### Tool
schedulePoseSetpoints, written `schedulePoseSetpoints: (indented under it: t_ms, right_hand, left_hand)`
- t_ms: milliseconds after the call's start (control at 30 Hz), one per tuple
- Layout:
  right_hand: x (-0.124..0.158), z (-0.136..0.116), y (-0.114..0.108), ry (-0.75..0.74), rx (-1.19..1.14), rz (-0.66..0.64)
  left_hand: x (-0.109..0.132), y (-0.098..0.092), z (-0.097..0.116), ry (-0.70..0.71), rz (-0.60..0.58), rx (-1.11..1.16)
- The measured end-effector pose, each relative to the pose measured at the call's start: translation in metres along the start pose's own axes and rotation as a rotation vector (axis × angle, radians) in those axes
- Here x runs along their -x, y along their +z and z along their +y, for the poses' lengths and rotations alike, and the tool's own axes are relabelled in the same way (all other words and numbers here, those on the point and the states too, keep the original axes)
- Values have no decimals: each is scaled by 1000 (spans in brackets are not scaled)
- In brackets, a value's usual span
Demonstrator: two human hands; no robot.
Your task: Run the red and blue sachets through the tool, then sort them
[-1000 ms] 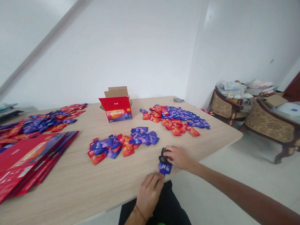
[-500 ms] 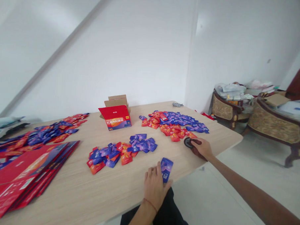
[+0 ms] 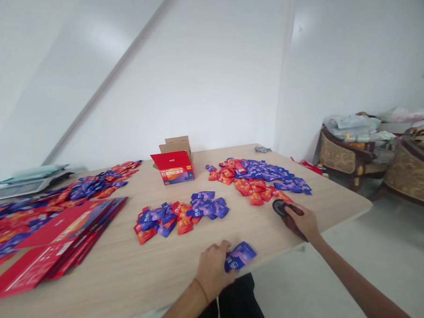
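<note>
At the front edge of the table [image 3: 180, 251], my left hand [image 3: 212, 269] is closed on a purple sachet [image 3: 242, 256], gripping its left end between thumb and fingers. My right hand [image 3: 304, 223] is wrapped round a dark brown tool with a round black disc [image 3: 279, 208] at its left side; its exact kind I cannot make out. The tool is at the table's right front edge. Beyond it lies a large heap of red and purple sachets [image 3: 264, 173]. A smaller group of sachets [image 3: 181, 213] is spread left of centre.
An open red carton [image 3: 178, 172] stands near the wall. To the left are flattened red cartons [image 3: 75, 237] in a stack and a long heap of mixed sachets [image 3: 94, 184]. Patterned armchairs [image 3: 342, 153] loaded with bags stand at the right.
The view has turned slightly left, so the table scene appears shifted right. The purple sachet in my left hand has tilted from upright to slanting right. My right hand keeps its dark tool.
</note>
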State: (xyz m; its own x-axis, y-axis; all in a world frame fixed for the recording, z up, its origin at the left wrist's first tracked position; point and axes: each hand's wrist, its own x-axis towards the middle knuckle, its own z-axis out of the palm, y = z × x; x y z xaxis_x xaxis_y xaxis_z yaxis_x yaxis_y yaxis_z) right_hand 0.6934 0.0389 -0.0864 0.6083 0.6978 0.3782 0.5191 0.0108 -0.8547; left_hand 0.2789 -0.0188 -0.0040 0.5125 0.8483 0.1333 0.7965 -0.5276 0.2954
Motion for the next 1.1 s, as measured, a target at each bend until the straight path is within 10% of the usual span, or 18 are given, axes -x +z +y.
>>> schedulePoseSetpoints:
  t_ms: [300, 600, 900, 1100]
  right_hand:
    - [2, -2, -1, -19, 8, -1]
    - [5, -8, -3, -5, -4, -4]
    - [-14, -8, -17, 114, -156, -270]
    - [-7, -17, -26, -25, -176, -306]
  left_hand:
    - [-36, -29, -89, -107, 40, -112]
    - [-47, -24, -108, 39, 115, -328]
    - [-38, -18, -25, 406, 69, -350]
    - [-118, -8, 23, 335, 27, -408]
